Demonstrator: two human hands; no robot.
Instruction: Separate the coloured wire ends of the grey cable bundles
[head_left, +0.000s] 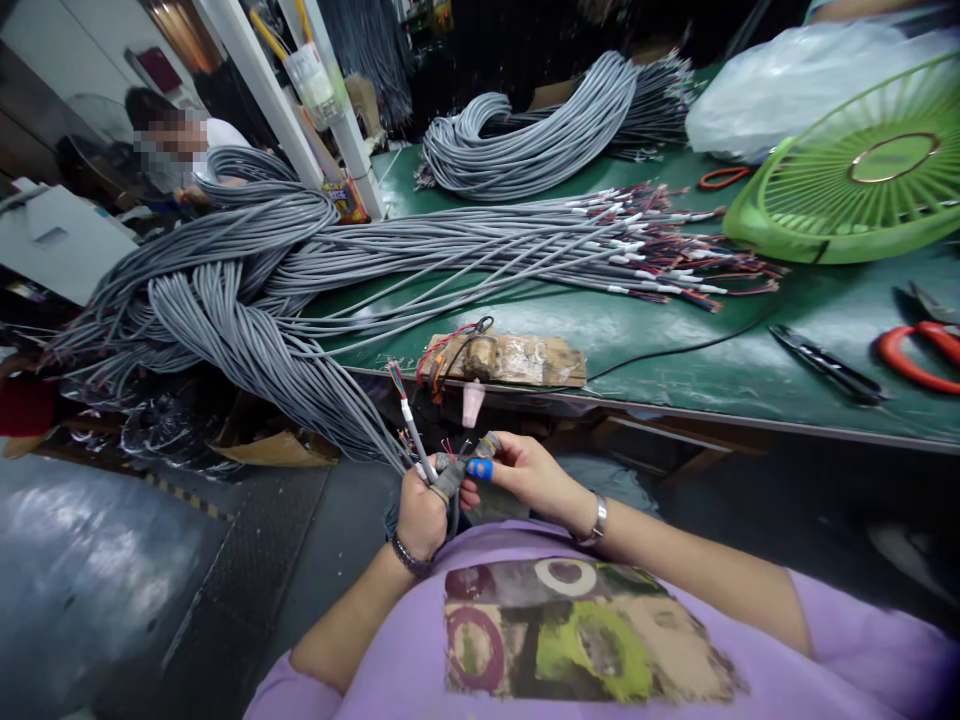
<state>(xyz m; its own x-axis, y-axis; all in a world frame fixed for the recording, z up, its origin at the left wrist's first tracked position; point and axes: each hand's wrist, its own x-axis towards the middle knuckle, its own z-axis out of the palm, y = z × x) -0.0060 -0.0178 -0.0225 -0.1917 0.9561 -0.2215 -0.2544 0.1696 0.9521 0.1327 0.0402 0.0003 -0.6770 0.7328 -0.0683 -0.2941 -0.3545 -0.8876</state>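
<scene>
My left hand (426,508) is closed around grey cables just past the bench's front edge. One grey cable (417,437) sticks up from it, with a white sleeve and fanned coloured wire ends. My right hand (521,473), a blue wrap and grey tape on its fingers, pinches at the thin wires beside the left fingers. What exactly lies between those fingertips is too small to tell. Grey tape also covers left fingers. Just beyond the hands, a wooden block (536,360) with a pink tip (472,404) hanging from it sits at the bench edge.
Long grey cable bundles (390,245) cross the green bench (645,385) and hang off its left side. A coiled bundle (532,150) lies behind. At right are a green fan (862,170), black pliers (825,367), red-handled scissors (919,355) and a plastic bag (787,90). A person (180,140) sits back left.
</scene>
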